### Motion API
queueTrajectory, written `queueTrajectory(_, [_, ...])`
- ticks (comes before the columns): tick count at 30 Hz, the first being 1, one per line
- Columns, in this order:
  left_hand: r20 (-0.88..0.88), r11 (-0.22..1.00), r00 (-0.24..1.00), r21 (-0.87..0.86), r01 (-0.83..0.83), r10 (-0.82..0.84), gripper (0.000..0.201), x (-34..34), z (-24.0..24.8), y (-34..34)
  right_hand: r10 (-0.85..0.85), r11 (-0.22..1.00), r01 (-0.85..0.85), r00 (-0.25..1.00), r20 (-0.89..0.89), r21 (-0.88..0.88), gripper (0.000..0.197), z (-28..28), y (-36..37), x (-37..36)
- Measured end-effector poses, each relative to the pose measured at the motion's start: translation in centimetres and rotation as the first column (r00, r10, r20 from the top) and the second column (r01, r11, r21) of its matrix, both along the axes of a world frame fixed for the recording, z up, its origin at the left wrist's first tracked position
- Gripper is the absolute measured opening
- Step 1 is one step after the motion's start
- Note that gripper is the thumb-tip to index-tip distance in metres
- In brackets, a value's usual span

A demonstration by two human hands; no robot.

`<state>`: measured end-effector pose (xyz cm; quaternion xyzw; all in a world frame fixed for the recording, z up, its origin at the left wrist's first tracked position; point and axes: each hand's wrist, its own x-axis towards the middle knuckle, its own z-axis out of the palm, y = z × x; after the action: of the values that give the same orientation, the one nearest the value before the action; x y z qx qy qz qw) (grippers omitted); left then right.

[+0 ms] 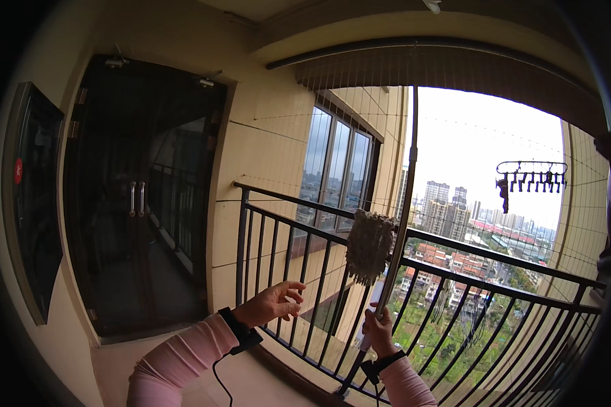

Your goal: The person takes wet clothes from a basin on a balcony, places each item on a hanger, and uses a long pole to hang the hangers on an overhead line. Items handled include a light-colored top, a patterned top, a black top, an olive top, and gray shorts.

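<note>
My right hand is closed around the lower part of a long metal pole. The pole rises nearly upright in front of the railing, tilting slightly right toward its top. Something white shows beside and below that hand, partly hidden by it. A grey-brown shaggy mop pad hangs at the top rail, just left of the pole. My left hand is raised to the left of the pad, its fingers apart and loosely bent, with nothing in them. Both wrists wear black bands with cables.
A black balcony railing runs across in front of me, with thin vertical wires above it. A clip hanger hangs at the right. Dark double doors and a framed wall panel stand at the left. Buildings lie beyond.
</note>
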<state>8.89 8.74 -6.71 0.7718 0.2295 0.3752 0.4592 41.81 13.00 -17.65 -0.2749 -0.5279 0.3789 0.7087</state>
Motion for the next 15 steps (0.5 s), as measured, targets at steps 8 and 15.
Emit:
queueTrajectory(8, [0.014,0.962,0.971,-0.132,0.238,-0.238,0.048,11.9,-3.5,4.1,-0.317,0.945,0.309,0.946,-0.065,-0.107,0.015,-7.1,-5.8,14.9])
queueTrajectory(15, [0.054,0.888,0.913,-0.216,0.407,-0.405,0.046,23.5,-5.3,4.9,-0.408,0.902,0.396,0.913,-0.034,-0.171,0.015,-10.9,-9.4,22.7])
